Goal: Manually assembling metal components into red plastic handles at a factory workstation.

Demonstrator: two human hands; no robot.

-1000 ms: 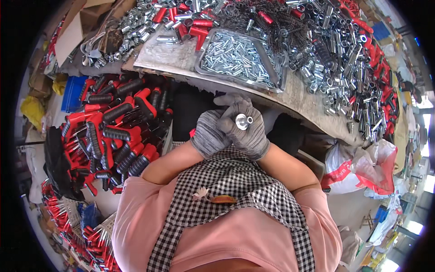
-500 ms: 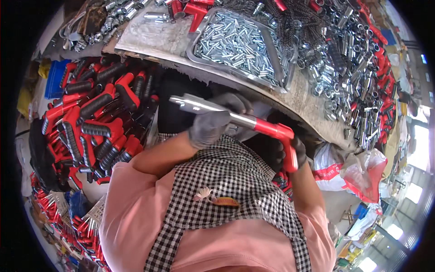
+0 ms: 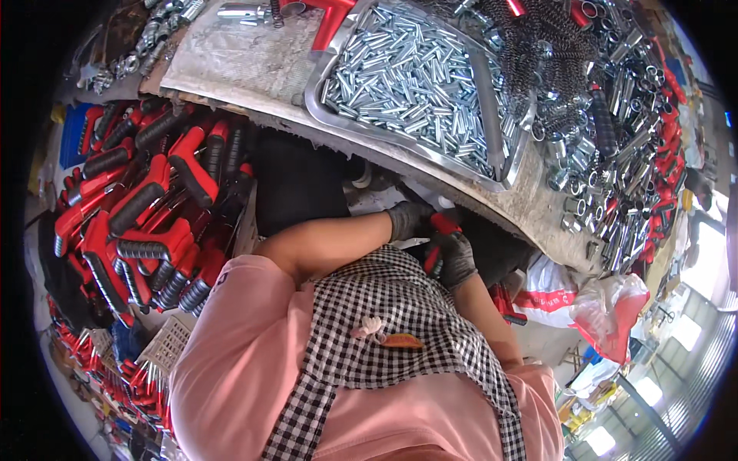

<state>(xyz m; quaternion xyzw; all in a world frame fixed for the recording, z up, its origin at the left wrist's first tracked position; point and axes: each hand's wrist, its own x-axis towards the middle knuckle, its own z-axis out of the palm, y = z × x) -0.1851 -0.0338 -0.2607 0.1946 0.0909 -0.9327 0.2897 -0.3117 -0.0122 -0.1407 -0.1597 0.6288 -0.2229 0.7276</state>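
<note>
Both my hands are in dark grey gloves, close together under the front edge of the bench. My right hand [image 3: 460,260] is closed round the handle of a red pistol-grip tool [image 3: 444,223], and a red and black part of it shows below the fingers. My left hand [image 3: 410,221] reaches across from the left and is closed against the same tool beside its red top. The tool's chrome tube is out of sight, and the left fingers are partly hidden.
On the bench [image 3: 231,73], a metal tray [image 3: 314,100] holds many small steel pins [image 3: 415,84]. Dark springs [image 3: 550,46] and chrome sleeves [image 3: 623,177] are heaped right of it. Red tools with black grips [image 3: 154,200] pile up at left. A white-red sack [image 3: 607,307] lies at right.
The tool has swung from lying crosswise, its chrome tube pointing left, to a position where the tube is hidden. My left hand moved right, close to my right hand. The view shifted slightly.
</note>
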